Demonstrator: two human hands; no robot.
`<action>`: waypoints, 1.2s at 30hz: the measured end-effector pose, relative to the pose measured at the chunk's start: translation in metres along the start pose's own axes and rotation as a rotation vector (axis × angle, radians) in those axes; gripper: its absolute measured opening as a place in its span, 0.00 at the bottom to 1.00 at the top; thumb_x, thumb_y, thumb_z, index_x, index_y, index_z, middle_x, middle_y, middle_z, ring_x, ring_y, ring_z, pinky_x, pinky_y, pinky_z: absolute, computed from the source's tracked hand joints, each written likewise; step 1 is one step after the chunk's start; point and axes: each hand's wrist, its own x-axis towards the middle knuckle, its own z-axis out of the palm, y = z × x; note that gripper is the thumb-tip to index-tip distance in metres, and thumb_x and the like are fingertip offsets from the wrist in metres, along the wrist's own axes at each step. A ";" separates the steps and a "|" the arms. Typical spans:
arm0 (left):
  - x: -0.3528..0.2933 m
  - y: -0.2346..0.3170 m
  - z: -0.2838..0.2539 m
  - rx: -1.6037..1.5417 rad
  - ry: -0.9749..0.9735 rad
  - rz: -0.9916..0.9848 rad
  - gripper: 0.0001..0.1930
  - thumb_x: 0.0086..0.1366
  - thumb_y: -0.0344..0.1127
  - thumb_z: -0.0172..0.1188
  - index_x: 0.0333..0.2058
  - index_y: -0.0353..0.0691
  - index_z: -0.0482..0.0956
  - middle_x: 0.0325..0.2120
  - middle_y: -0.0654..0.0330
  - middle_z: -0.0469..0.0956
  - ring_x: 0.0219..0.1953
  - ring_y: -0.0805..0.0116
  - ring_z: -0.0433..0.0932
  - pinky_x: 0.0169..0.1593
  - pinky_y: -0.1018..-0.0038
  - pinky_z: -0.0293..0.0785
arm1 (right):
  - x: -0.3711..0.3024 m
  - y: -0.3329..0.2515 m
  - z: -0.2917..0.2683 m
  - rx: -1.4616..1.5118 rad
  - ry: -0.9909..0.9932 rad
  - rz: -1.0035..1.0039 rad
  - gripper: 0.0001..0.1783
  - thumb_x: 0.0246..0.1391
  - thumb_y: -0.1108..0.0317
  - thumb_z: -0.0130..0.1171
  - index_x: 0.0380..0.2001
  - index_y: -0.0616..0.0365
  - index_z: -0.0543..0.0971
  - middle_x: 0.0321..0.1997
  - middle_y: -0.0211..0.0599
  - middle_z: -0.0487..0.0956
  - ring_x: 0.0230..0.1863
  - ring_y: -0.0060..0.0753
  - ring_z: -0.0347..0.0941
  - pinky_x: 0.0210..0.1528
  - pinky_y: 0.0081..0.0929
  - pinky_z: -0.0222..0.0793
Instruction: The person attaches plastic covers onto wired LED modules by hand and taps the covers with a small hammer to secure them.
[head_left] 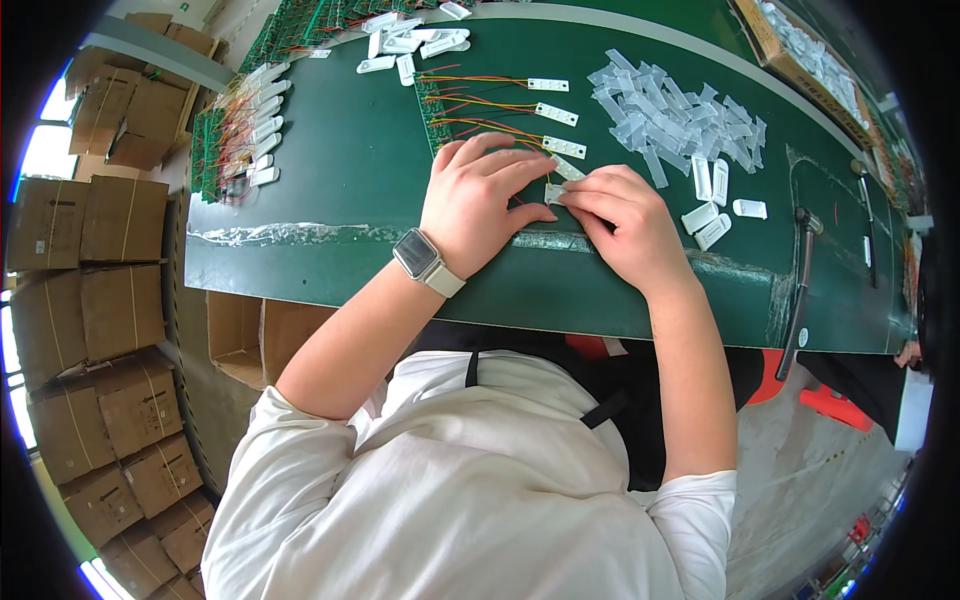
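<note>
Head view, looking down: the green tabletop (pixel 330 190) fills the scene, and stacked cardboard boxes (pixel 90 300) stand off to my left beside it. Both my forearms come up from the lower edge and meet near the middle of the tabletop. My left hand (pixel 478 195) lies palm down, fingers (pixel 500 165) spread a little and pressed flat over the wired green board (pixel 440 105), thumb tip against the small white strip (pixel 555 192). A pale square watch (pixel 418 254) sits on that wrist. My right hand (pixel 622 218) is curled, its fingers together and pinched on the same white strip, so both hands meet on it just in front of me. Beyond my knuckles, three more white strips (pixel 556 114) lie on red and yellow wires. To the right, a heap of clear plastic sleeves (pixel 665 110) lies near my right hand, with a few white housings (pixel 712 195) just beside it. More white housings (pixel 410 40) sit at the far edge.
</note>
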 end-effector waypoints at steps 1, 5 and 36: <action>-0.001 -0.001 0.001 -0.004 -0.001 -0.001 0.22 0.52 0.49 0.78 0.45 0.51 0.91 0.50 0.70 0.87 0.61 0.60 0.77 0.66 0.58 0.68 | 0.000 0.000 0.000 0.003 0.005 -0.002 0.11 0.46 0.80 0.70 0.36 0.59 0.88 0.41 0.33 0.87 0.46 0.40 0.81 0.49 0.36 0.79; -0.003 -0.007 0.006 0.021 0.013 -0.005 0.20 0.51 0.48 0.79 0.41 0.49 0.91 0.46 0.70 0.88 0.59 0.61 0.79 0.63 0.59 0.71 | 0.000 0.000 -0.001 -0.002 0.007 -0.004 0.11 0.47 0.80 0.70 0.36 0.59 0.88 0.41 0.33 0.87 0.46 0.41 0.81 0.49 0.36 0.80; -0.002 -0.006 -0.005 0.028 -0.185 -0.062 0.16 0.59 0.47 0.75 0.47 0.59 0.92 0.53 0.79 0.83 0.65 0.61 0.71 0.74 0.34 0.42 | 0.004 -0.002 -0.003 0.031 -0.031 0.030 0.11 0.46 0.80 0.72 0.36 0.60 0.89 0.39 0.33 0.86 0.46 0.40 0.81 0.48 0.35 0.80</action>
